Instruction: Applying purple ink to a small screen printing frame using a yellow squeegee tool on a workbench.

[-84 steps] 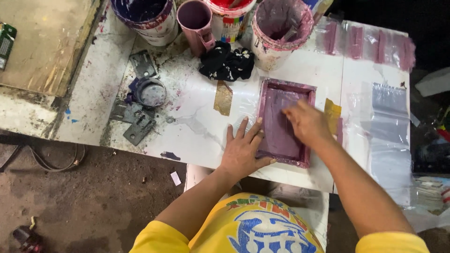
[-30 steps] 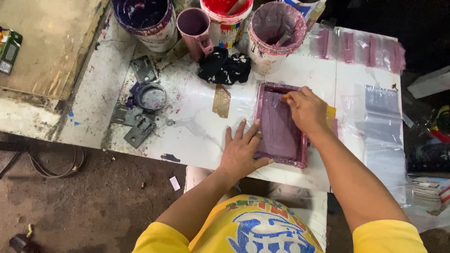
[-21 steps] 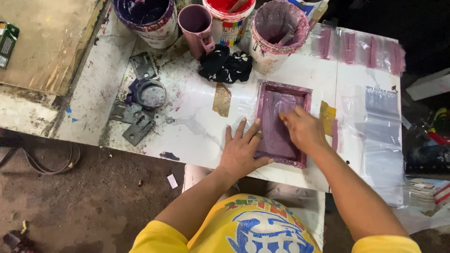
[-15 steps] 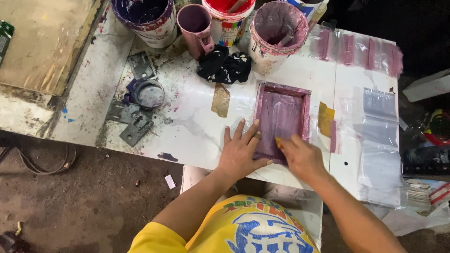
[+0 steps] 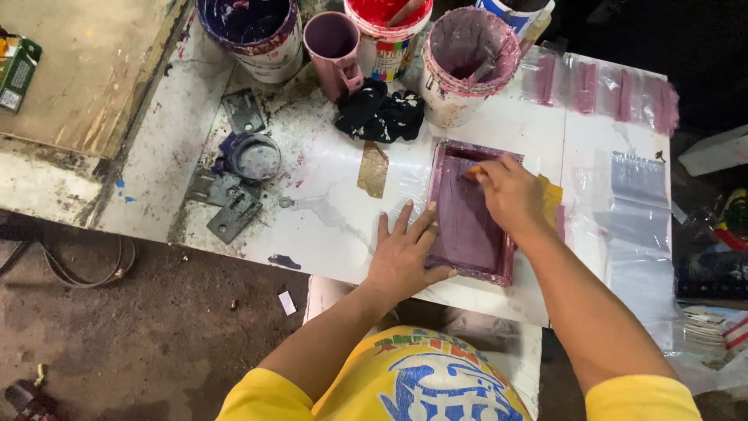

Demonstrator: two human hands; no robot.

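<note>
Your purple printing frame [image 5: 467, 214] lies flat on the white table [image 5: 327, 203], near its front edge. Its screen is already covered with purple ink, and printed plastic bags [image 5: 600, 86] lie to the right, so I judge the work is well in progress. Your left hand [image 5: 405, 253] is spread flat, pressing the frame's left edge. Your right hand [image 5: 510, 191] is closed on a small yellowish squeegee [image 5: 472, 171] at the frame's far end.
</note>
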